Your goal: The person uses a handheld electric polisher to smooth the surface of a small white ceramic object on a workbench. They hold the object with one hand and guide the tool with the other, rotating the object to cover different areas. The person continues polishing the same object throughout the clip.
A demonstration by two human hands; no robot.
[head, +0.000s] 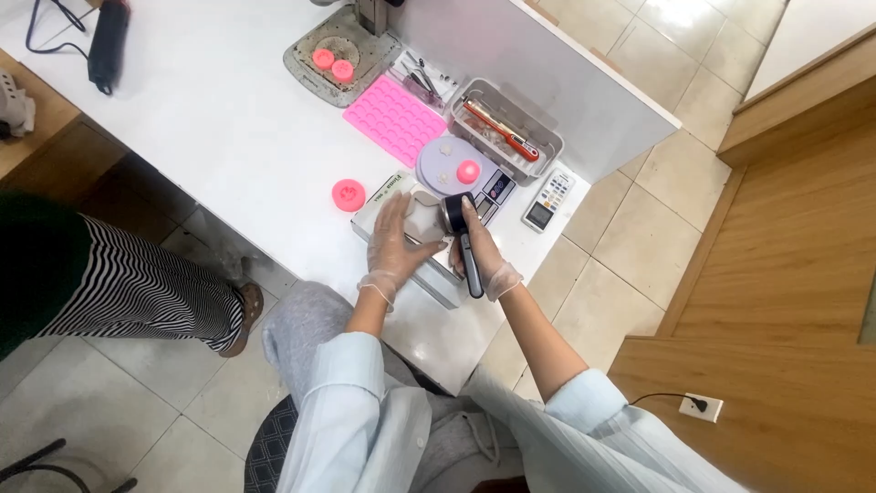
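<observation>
White table [228,119] (cluttered), beige tiled floor [693,82]

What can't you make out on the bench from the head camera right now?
- What lies under the left hand: the palm covers it, on the grey box.
- Head of the dark tool in the right hand: too small to tell its working face.
- Contents of the grey tray beyond the red-handled tool: too small.
- The machine at the top edge: cut off.
</observation>
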